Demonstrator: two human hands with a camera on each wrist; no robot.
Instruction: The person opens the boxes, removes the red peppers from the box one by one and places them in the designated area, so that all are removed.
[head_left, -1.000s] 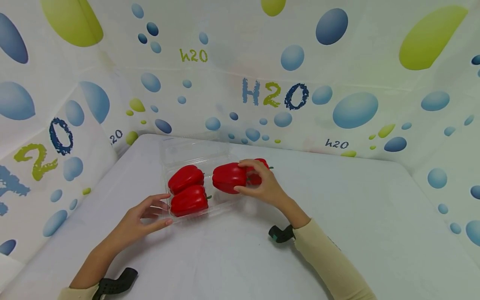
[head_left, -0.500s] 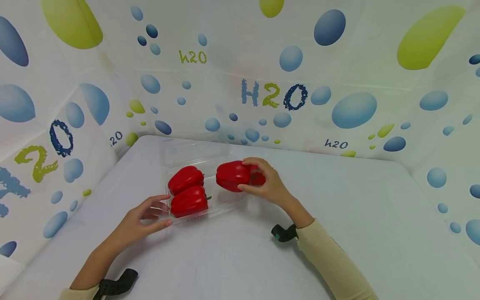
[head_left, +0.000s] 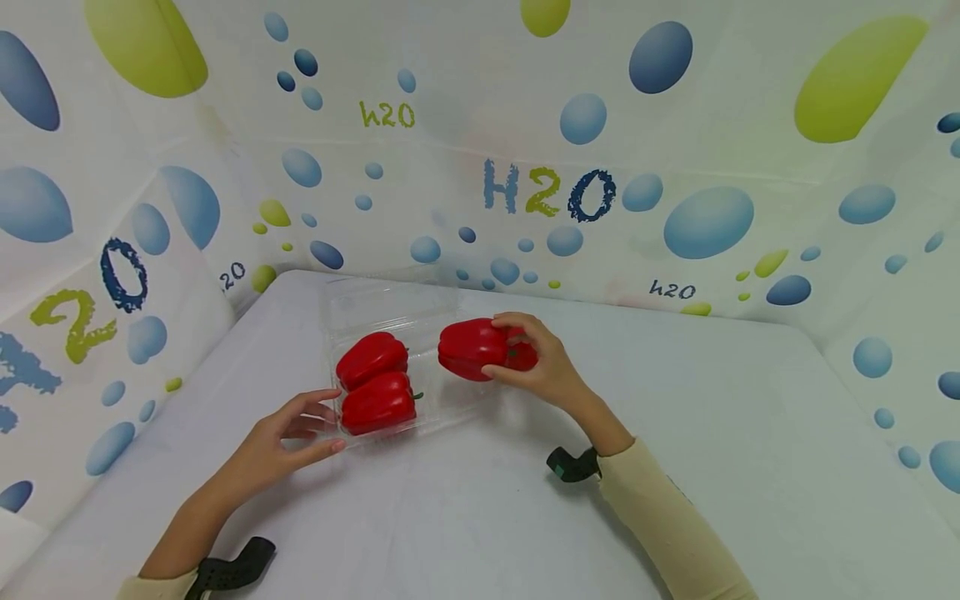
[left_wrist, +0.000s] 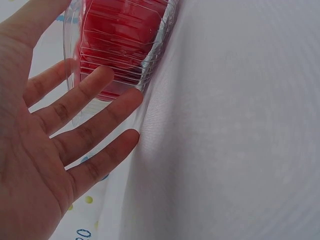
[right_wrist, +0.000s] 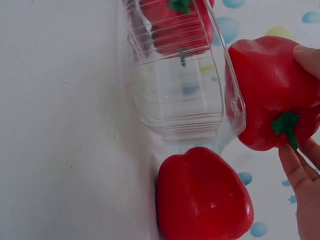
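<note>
A clear plastic clamshell box (head_left: pixel 447 421) lies with its lid (head_left: pixel 386 305) folded back. In its left half are two red bell peppers, a rear one (head_left: pixel 371 360) and a front one (head_left: pixel 379 403). My right hand (head_left: pixel 542 367) grips a third red bell pepper (head_left: pixel 471 348) between thumb and fingers, raised over the box's right end; its green stem (right_wrist: pixel 287 131) shows in the right wrist view. My left hand (head_left: pixel 279 442) is at the box's left side, fingers spread and loosely bent, thumb near the front corner. Whether the fingertips touch the plastic, I cannot tell.
Another red bell pepper (right_wrist: pixel 202 195) rests on the white-covered table (head_left: pixel 480 525), just right of the box; in the head view my right hand partly hides it. A printed white curtain (head_left: pixel 465 125) hangs behind and to the left.
My right hand has shifted right and slightly away with the pepper, covering more of the one on the table. My left hand and the box stay in place.
</note>
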